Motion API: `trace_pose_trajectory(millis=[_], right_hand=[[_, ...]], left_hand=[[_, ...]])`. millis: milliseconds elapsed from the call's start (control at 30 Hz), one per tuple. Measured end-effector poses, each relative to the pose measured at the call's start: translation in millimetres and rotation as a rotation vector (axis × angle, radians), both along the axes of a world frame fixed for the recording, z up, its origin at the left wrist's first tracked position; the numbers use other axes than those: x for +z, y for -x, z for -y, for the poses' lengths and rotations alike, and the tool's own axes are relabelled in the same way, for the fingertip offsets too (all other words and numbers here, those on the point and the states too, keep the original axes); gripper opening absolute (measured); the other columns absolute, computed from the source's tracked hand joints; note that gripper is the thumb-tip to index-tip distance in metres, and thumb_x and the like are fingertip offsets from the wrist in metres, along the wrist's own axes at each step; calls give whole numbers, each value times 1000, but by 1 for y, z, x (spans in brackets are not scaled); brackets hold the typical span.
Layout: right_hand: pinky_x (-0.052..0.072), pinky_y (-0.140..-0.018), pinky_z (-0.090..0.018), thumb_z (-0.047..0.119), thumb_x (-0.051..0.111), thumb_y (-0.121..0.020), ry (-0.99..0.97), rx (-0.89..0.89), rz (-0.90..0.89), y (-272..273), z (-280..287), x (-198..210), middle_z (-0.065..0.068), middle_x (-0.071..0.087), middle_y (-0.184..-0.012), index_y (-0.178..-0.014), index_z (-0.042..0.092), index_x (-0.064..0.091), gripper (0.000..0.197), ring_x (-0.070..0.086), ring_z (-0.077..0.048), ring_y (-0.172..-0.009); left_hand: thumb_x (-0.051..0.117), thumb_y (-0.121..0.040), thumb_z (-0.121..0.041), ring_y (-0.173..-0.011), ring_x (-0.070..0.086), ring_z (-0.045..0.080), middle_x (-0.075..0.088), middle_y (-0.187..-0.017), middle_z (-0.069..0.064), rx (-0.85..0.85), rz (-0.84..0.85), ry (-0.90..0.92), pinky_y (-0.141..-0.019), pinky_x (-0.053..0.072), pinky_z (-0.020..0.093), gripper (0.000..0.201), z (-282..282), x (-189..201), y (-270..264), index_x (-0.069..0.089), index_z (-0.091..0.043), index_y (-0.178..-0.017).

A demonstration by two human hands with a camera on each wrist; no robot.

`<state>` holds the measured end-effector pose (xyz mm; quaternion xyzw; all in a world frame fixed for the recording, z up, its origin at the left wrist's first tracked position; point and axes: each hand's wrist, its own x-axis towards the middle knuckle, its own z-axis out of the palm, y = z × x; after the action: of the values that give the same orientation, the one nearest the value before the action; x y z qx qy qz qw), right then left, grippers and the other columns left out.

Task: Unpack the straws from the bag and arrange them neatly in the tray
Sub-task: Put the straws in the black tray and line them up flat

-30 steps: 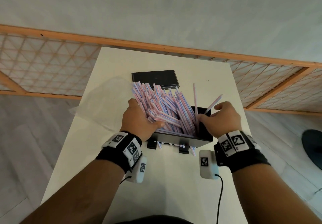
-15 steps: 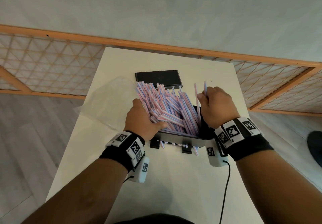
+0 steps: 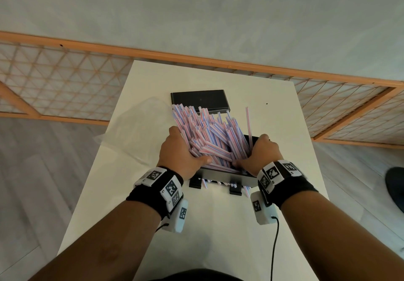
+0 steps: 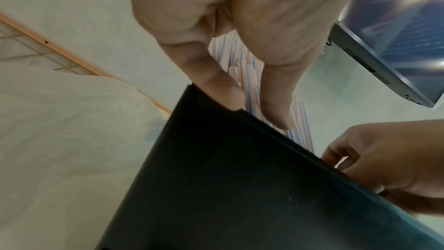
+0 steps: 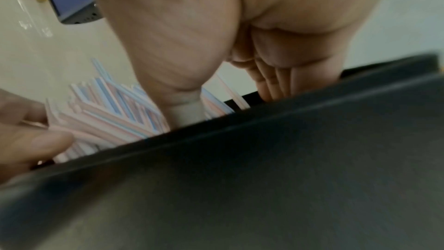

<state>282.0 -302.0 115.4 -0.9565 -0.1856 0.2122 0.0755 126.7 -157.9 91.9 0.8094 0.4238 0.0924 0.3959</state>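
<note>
White desk (image 3: 218, 226): left hand (image 3: 177, 151), right hand (image 3: 260, 154) fingers clamped round pink-blue striped plastic straws (image 3: 209, 132) between them, over black rectangular tray (image 3: 218, 174); squeeze evenly, level ends.

Left hand (image 3: 177, 152), right hand (image 3: 261, 153), fingers curled.

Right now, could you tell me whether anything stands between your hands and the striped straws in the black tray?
Nothing visible does: the left hand and right hand hold the pink-and-blue striped plastic straws piled in the black rectangular tray.

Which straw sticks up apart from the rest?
The lone straw right of the pile, beside the right hand; it stands nearly upright while the others lean together.
</note>
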Motion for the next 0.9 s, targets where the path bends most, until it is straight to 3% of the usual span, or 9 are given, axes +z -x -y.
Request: trace_pose_trajectory(millis=[100, 167, 233, 333, 467, 633, 800, 900], right_hand=[[52, -78, -31, 45, 92, -54, 86, 40, -16, -3, -10, -10, -9, 57, -108, -120, 1, 45, 92, 61, -27, -102], [54, -67, -28, 46, 92, -54, 124, 77, -42, -2, -16, -16, -3, 58, -89, -109, 6, 56, 77, 61, -20, -79], [48, -61, -26, 39, 89, -61, 108, 60, -62, -2, -17, -21, -1, 54, -75, -101, 7, 59, 59, 57, -20, -71], [47, -68, -28, 32, 81, -69, 48, 53, -43, -2, -16, -29, -5, 57, -86, -101, 14, 51, 48, 61, -29, -87], [53, -72, -34, 26, 75, -72, 17, 134, -42, 0, -18, -30, -7, 60, -90, -101, 17, 51, 39, 61, -31, -85], [46, -65, -28, 18, 63, -75, -50, 306, 66, -3, -23, -20, -8, 68, -91, -98, 22, 56, 24, 63, -32, -83], [41, -65, -30, 28, 65, -85, -159, 482, 186, -3, -37, 1, -6, 63, -93, -103, 22, 56, 22, 60, -32, -89], [47, -73, -35, 42, 69, -81, -144, 510, 232, -3, -35, -1, -6, 53, -100, -102, 23, 58, 31, 53, -32, -97]], left_hand=[[96, -54, -44, -103, 66, 28, 68, -111, 6, -2, 3, -1, -76, 48, 30, 86, 0, 0, 0, 36, -17, -109], [96, -53, -44, -101, 66, 28, 68, -108, 6, -3, -3, -2, -74, 47, 30, 87, 0, -1, 0, 37, -16, -110], [96, -53, -43, -99, 66, 28, 67, -105, 6, -2, -6, -2, -72, 45, 29, 86, 1, -2, 0, 36, -17, -108], [96, -52, -42, -100, 65, 30, 67, -106, 6, -3, -3, -9, -72, 43, 29, 85, 1, -1, 0, 34, -18, -105], [96, -53, -39, -101, 65, 30, 67, -107, 6, -2, -6, -13, -72, 44, 29, 85, 1, -1, 0, 33, -18, -105], [96, -53, -39, -100, 66, 28, 68, -105, 5, 5, 2, -1, -73, 44, 28, 84, 0, -2, 0, 34, -19, -106], [97, -48, -44, -100, 67, 27, 70, -105, 3, 11, 11, 6, -74, 49, 30, 87, 0, -3, 0, 39, -18, -108], [96, -48, -46, -98, 67, 28, 70, -103, 3, 3, 16, 4, -73, 50, 32, 87, 0, -3, 0, 38, -18, -106]])
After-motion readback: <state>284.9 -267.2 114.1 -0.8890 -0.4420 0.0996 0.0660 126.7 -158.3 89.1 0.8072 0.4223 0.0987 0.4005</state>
